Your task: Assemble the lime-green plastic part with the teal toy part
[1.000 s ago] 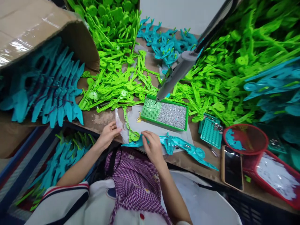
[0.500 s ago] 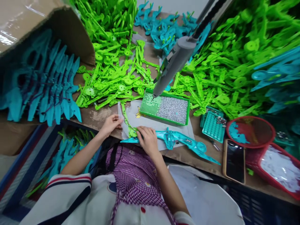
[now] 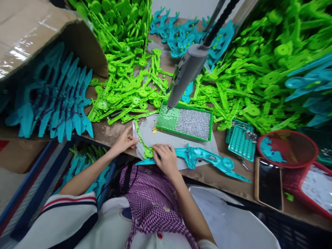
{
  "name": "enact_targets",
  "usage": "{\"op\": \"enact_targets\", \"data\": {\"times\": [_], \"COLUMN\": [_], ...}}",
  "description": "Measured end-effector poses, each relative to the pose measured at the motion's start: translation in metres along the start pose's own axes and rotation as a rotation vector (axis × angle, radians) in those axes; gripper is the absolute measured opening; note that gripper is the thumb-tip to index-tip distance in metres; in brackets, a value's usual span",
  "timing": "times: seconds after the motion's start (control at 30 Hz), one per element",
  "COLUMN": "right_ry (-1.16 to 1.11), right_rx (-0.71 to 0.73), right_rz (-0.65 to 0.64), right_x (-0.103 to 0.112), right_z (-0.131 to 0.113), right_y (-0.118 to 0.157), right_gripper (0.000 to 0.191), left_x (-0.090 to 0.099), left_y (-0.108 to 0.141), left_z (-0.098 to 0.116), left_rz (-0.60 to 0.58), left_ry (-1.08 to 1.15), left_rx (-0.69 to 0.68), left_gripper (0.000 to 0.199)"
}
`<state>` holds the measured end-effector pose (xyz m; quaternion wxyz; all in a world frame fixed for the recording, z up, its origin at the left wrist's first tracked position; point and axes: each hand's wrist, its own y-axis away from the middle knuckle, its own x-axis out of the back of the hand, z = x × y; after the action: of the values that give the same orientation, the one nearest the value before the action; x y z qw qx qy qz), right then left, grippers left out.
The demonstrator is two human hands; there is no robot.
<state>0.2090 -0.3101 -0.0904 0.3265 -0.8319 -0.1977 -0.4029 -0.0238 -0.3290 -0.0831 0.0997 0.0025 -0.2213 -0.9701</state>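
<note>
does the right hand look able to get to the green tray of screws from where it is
Probably yes: the right hand rests on the teal part, with only bare paper before the green tray. The hanging screwdriver sits over the tray's far left corner.

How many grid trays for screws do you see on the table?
2. The green screw tray lies in front of the hands, under the hanging screwdriver. The smaller teal tray lies right of it, beside the red basket. Others may be hidden under parts.
</note>
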Motion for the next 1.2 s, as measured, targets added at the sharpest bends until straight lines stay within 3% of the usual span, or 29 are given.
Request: {"op": "enact_targets", "data": {"times": [0.3,0.47,0.57,0.7,0.8,0.93,1.07,1.13,1.2], "right_ry": [-0.003,-0.004,-0.007,-0.006,-0.005,-0.005,-0.017,-0.029,-0.030], "right_rx": [0.001,-0.002,-0.002,-0.017,-0.013,-0.013,-0.031,-0.023,-0.004], "right_rz": [-0.016,-0.011,-0.007,-0.029,-0.035,-0.045,-0.046,-0.053,-0.051], "right_x": [0.000,0.001,0.001,-0.001,0.000,0.000,-0.001,0.001,0.007], "right_z": [0.001,0.000,0.000,0.002,0.002,0.002,0.003,0.004,0.004], "right_y": [0.000,-0.001,-0.001,0.000,0.001,0.000,-0.001,0.002,0.005], "right_gripper": [0.023,0.022,0.022,0.024,0.024,0.024,0.025,0.026,0.028], "left_x": [0.003,0.007,0.012,0.013,0.009,0.010,0.018,0.021,0.024], "left_y": [-0.002,-0.003,-0.002,-0.003,-0.006,-0.011,-0.013,-0.012,-0.010], "left_z": [0.001,0.005,0.013,0.024,0.027,0.025,0.019,0.015,0.012], "left_rz": [-0.038,-0.060,-0.059,0.026,-0.004,-0.044,-0.058,-0.001,0.134], "left_ry": [-0.077,-0.217,-0.441,-0.908,-1.041,-1.019,-0.858,-0.800,-0.788], "left_rx": [-0.109,-0.098,-0.164,-0.401,-0.511,-0.502,-0.512,-0.535,-0.588], "left_gripper": [0.103,0.102,0.088,0.058,0.046,0.049,0.046,0.043,0.041]}}
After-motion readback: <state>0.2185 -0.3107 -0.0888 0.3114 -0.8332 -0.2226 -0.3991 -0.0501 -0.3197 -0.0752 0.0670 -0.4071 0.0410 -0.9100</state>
